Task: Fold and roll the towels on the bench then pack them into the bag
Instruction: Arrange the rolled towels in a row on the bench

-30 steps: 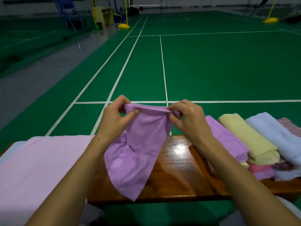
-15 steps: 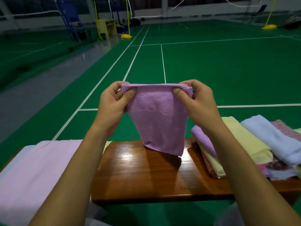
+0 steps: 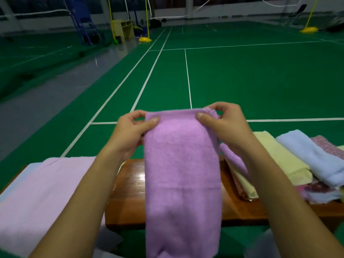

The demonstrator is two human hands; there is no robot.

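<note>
Two hands hold a purple towel [image 3: 181,174] up in front of the person, above the middle of the desk [image 3: 130,194]: the left hand [image 3: 133,131] pinches one top corner between thumb and fingers, the right hand [image 3: 223,125] pinches the other, and the two are held apart by the width of the cloth. The towel hangs straight down from that top edge, so its long axis runs vertically, with the lower end dropping past the desk's near edge and out of view. Both hands sit at about the same height and neither is clearly nearer the cloth's middle. My guess is that it gets laid flat on the bare wood below for folding, and that will need the hanging length swung forward over the desk. A stack of other towels [image 3: 290,161] lies toward the desk's right end, and a pale pink cloth [image 3: 46,192] covers the left end. No bag is visible.
</note>
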